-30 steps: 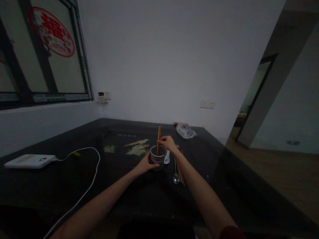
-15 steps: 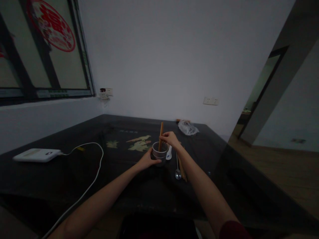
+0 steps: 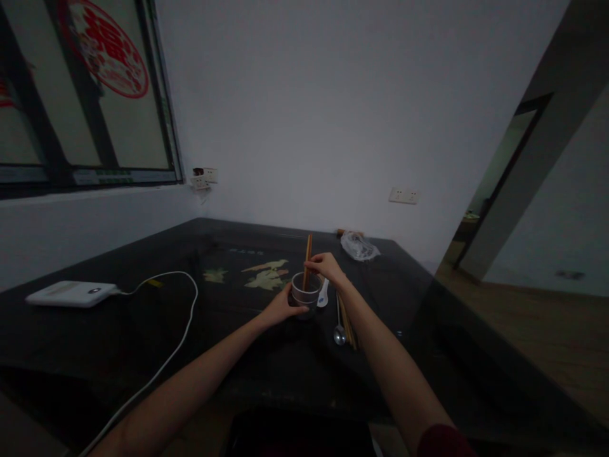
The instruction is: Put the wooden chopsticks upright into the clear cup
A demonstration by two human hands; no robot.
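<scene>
A round, greyish cup-like container (image 3: 305, 297) stands on the dark table, with my left hand (image 3: 281, 306) wrapped round its left and near side. Wooden chopsticks (image 3: 309, 254) rise out of it nearly upright, their lower ends inside the rim. My right hand (image 3: 324, 263) pinches them just above the container. Right of the container lies a white spoon (image 3: 323, 294), partly behind my right hand. Nearer to me are a metal spoon (image 3: 339, 335) and several more wooden chopsticks (image 3: 347, 322), side by side and partly covered by my right forearm.
The dark table (image 3: 228, 355) meets a white wall at the back. A crumpled clear plastic bag (image 3: 360, 246) sits at the far edge. On the left lies a white power bank (image 3: 71, 294), its white cable (image 3: 194, 304) curving toward me past my left forearm.
The view has shifted very slightly. Both hands keep their hold on the container and the chopsticks, with no clear movement.
</scene>
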